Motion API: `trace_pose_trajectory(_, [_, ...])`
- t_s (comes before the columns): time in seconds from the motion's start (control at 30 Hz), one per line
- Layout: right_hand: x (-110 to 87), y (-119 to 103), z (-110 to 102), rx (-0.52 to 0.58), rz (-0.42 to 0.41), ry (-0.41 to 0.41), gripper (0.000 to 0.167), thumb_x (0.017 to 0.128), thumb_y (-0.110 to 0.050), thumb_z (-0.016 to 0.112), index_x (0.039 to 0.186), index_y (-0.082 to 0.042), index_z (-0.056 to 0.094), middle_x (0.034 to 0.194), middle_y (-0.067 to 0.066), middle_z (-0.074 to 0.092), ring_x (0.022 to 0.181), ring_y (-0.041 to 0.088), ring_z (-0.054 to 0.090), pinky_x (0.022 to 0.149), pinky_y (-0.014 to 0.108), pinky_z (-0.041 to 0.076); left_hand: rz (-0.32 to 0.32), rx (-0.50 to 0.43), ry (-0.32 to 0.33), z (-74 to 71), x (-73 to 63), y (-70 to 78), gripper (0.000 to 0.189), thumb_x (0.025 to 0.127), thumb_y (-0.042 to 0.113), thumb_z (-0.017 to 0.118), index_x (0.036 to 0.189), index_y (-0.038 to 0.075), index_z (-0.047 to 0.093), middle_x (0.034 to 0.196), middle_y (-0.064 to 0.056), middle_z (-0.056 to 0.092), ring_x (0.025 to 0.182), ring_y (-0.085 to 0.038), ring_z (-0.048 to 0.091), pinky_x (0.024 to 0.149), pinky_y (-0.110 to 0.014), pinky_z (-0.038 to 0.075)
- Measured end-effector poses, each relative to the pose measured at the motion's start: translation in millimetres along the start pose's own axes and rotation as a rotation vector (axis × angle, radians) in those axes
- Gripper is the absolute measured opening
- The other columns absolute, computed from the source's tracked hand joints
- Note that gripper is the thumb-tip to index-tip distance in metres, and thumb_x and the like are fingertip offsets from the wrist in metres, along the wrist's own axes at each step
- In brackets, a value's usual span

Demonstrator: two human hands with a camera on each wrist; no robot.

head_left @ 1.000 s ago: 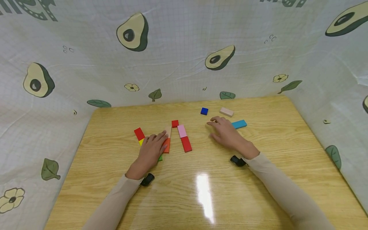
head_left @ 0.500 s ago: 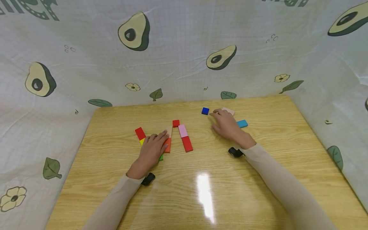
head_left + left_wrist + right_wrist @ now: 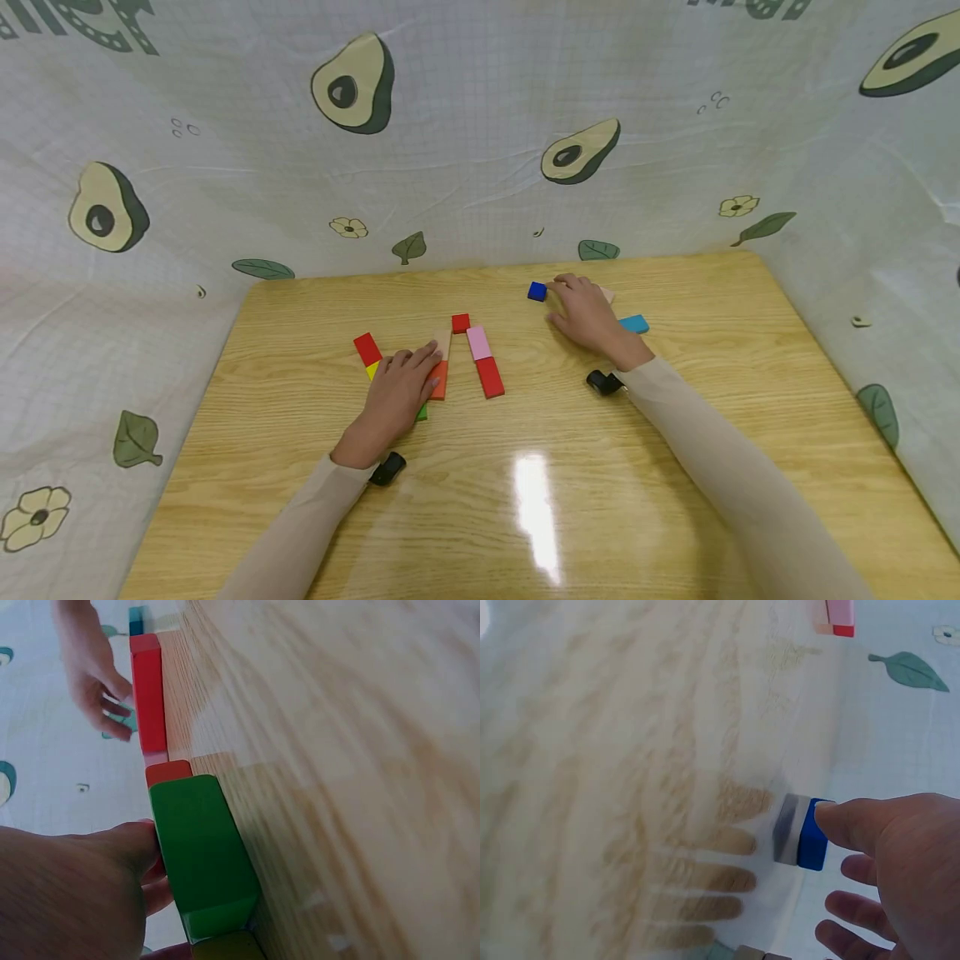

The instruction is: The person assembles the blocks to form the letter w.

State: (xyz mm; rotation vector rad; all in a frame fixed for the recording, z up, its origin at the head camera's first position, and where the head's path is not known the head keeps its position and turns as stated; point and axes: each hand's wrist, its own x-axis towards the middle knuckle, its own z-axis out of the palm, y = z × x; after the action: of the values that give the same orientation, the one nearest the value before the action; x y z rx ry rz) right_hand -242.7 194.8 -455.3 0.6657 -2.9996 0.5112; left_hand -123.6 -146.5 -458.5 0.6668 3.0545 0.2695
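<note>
My left hand (image 3: 397, 392) rests over a cluster of wooden blocks, its fingers laid across them. Around it show a red block (image 3: 367, 348), a yellow block (image 3: 372, 370), an orange block (image 3: 439, 382) and a beige block (image 3: 444, 343). A green block (image 3: 202, 847), partly under the hand in the head view, lies beside the thumb in the left wrist view. My right hand (image 3: 588, 315) is just right of a small dark blue block (image 3: 537, 292), fingers spread and loosely bent. In the right wrist view its thumb overlaps the blue block (image 3: 813, 844); contact is unclear.
Between the hands lie a small red block (image 3: 461, 323), a pink block (image 3: 478, 342) and a longer red block (image 3: 490, 377). A pale block (image 3: 608, 294) and a light blue block (image 3: 635, 324) are partly behind the right hand. An avocado-print cloth (image 3: 465, 158) stands behind the table.
My right hand has moved away from me, up beside the dark blue block, and now covers most of the pale block. The left hand has stayed in place.
</note>
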Motion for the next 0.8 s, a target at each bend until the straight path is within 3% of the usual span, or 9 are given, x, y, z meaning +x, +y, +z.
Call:
trace_pose_trajectory(0.37, [13.3,-5.6,4.6,-0.016,-0.001,-0.021,0.055,0.104,-0.020,0.069,0.150,0.004,0.055,0.150,0.026,0.055,0.138,0.046,0.050,0.114,0.062,0.040,0.002,-0.007,0.000,0.8,0.0,-0.2,0.046,0.108,0.024,0.063,0.150,0.006,0.058,0.163,-0.011,0.049,0.133,-0.040,0.053,0.110,-0.059,0.042])
trace_pose_trajectory(0.8, [22.5,-11.6,8.2,-0.007,0.012,0.051,0.041,0.101,-0.020,0.074,0.134,0.002,0.067,0.135,0.021,0.067,0.124,0.042,0.059,0.107,0.060,0.045,-0.002,-0.002,0.003,-0.4,-0.5,1.2,0.046,0.107,0.023,0.064,0.150,0.006,0.059,0.162,-0.011,0.050,0.133,-0.041,0.053,0.111,-0.059,0.042])
